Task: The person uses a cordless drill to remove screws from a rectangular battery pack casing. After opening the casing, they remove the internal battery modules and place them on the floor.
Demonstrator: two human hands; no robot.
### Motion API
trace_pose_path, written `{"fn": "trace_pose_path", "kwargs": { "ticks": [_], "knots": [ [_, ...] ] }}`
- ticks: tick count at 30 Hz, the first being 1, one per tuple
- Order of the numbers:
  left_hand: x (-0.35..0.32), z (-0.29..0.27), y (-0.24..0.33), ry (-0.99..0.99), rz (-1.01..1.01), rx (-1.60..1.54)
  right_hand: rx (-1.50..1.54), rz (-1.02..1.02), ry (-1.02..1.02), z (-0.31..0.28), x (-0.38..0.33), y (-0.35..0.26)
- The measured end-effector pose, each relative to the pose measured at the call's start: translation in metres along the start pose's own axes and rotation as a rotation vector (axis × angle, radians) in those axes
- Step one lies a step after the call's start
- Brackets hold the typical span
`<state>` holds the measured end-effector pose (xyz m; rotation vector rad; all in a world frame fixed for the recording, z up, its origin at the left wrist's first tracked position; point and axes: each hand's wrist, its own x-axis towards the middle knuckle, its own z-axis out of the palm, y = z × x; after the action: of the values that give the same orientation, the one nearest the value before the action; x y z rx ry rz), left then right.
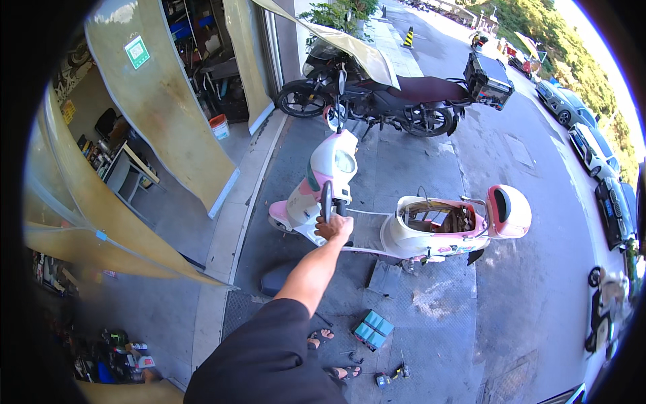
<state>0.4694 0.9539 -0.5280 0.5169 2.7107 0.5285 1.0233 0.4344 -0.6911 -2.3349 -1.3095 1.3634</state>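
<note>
Pink-and-white, 1 scooter (410,225) stands with its seat off; 1 hand (334,227), side unclear, grips its handlebar (328,200). Behind stands 1 black motorcycle (383,101); 1 teal box (373,329) lies near 2 sandalled feet (333,353).

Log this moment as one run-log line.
left hand: grips scooter handlebar | right hand: unseen | scooter: seat open | battery pack: on ground

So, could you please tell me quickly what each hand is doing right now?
Left hand: closed around the scooter's handlebar grip.
Right hand: not in view.

Glossy pink-and-white plastic scooter (404,225), matt black rubber handlebar grip (327,200), rough grey concrete pavement (431,303), black cloth sleeve (266,357)
</note>
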Motion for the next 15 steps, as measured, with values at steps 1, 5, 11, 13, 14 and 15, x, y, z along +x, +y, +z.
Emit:
{"fn": "trace_pose_path", "kwargs": {
  "ticks": [1, 5, 11, 13, 14, 15],
  "knots": [
    [-0.005, 0.014, 0.006, 0.064, -0.025, -0.024, 0.027, 0.011, 0.011, -0.003, -0.009, 0.004],
    [-0.006, 0.038, 0.013, 0.079, -0.072, -0.225, 0.129, -0.03, 0.041, -0.019, -0.038, 0.023],
    [-0.001, 0.013, -0.001, -0.051, -0.017, -0.374, 0.104, 0.122, 0.007, -0.021, -0.076, -0.006],
    [0.001, 0.003, -0.005, -0.069, 0.017, -0.338, 0.105, 0.158, -0.007, -0.015, -0.091, -0.026],
    [0.002, 0.0, -0.007, -0.071, 0.025, -0.324, 0.105, 0.171, -0.011, -0.013, -0.099, -0.036],
    [0.003, -0.003, -0.008, -0.068, 0.035, -0.323, 0.103, 0.183, -0.015, -0.011, -0.107, -0.044]
  ]
}}
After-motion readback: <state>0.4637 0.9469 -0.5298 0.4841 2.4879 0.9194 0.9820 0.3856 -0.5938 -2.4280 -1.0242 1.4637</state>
